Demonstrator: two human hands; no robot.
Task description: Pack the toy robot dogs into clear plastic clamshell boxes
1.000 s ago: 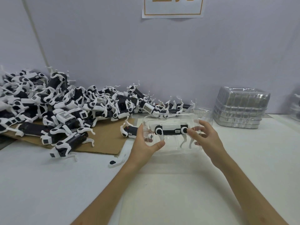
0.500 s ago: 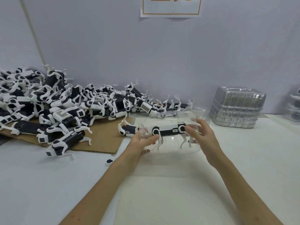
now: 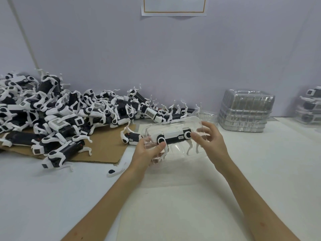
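Gripping the clamshell box (image 3: 175, 154) at either end, left hand (image 3: 147, 152) and right hand (image 3: 211, 141) (toy dog (image 3: 174, 137) inside, between them)

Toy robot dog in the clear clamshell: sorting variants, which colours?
Boxed plastic toy robot dog: black body, white top and legs; head view.

Legible markings: we find none that can be read.
We note a paper sign (image 3: 173, 7) with an orange border on the wall, its characters cut off at the top edge. The toy robot dog (image 3: 175, 136) inside the clear clamshell box (image 3: 175, 154) bears a small side label (image 3: 181, 137), too small to read. Dogs in the pile (image 3: 69, 115) carry dotted code stickers (image 3: 150, 113), likewise illegible.
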